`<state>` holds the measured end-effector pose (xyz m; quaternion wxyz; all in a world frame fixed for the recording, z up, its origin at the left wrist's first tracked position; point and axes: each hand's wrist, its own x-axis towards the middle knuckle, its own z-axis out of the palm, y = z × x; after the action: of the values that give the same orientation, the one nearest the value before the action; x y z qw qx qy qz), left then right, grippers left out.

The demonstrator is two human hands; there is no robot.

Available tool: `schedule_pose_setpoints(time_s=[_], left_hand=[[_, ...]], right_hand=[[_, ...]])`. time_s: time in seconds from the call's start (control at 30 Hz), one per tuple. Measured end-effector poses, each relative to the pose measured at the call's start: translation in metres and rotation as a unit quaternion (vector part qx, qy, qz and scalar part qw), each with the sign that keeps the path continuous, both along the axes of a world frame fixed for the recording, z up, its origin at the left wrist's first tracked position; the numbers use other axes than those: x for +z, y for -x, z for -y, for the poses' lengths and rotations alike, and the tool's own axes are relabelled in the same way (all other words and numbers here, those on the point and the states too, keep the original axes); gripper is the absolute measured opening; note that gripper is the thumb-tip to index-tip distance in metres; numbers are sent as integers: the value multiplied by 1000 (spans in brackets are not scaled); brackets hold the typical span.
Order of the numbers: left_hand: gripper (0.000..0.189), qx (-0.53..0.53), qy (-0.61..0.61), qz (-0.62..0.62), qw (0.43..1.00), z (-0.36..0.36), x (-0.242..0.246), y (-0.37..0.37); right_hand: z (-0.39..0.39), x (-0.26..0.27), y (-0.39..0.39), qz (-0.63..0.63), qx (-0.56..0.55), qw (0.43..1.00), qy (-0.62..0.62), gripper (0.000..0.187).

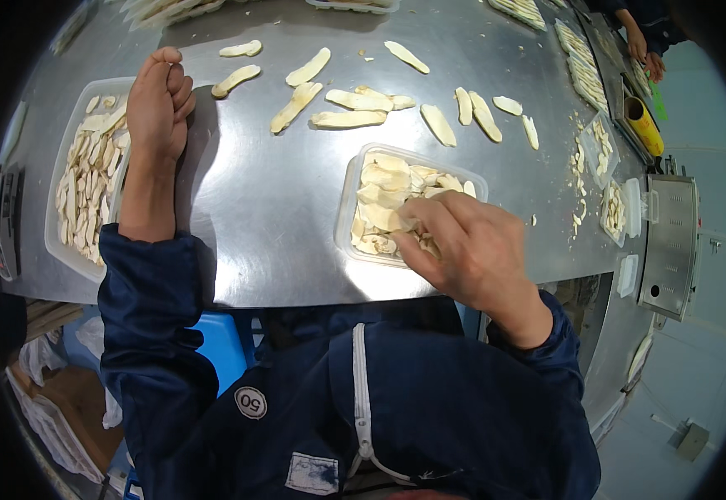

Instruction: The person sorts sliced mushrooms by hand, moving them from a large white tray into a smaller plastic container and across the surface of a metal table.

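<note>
A clear plastic tub filled with pale mushroom slices stands near the table's front edge. Over its front right part is my right hand, thumb and fingertips pinched on a pale slice. To the left, my left hand is raised beside a larger plastic tub of smaller slices; its fingers are curled and nothing shows in them. Loose mushroom slices lie in an uneven row behind the near tub, some overlapping, among them one slice just right of my left hand.
Filled trays line the back right, near a co-worker's hands and a yellow roll. Small tubs and scraps lie at the right. Further packs stand at the back; a scale sits far left.
</note>
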<state>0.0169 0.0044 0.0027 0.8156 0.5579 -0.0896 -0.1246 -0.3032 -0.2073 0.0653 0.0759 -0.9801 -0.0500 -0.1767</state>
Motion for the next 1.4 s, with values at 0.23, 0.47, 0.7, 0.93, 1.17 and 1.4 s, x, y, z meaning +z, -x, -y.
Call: schedule_pose_setpoints(time_s=[0.23, 0.47, 0.7, 0.93, 1.17, 1.4], left_hand=[[16, -21, 17, 15, 999, 0, -6, -3], [17, -15, 7, -3, 1000, 0, -2, -1], [16, 4, 4, -19, 1000, 7, 2, 5], [18, 8, 4, -13, 1000, 2, 0, -1], [19, 9, 1, -16, 1000, 0, -1, -4], [17, -10, 13, -15, 1000, -1, -5, -7]], right_hand=[[-4, -1, -5, -60, -8, 998, 22, 24], [-1, -1, -6, -56, -3, 998, 6, 24], [41, 4, 12, -29, -150, 987, -47, 22], [139, -4, 20, -39, -310, 950, 12, 17], [177, -26, -17, -16, -278, 959, 48, 22], [177, -31, -15, -82, -225, 971, 20, 28]])
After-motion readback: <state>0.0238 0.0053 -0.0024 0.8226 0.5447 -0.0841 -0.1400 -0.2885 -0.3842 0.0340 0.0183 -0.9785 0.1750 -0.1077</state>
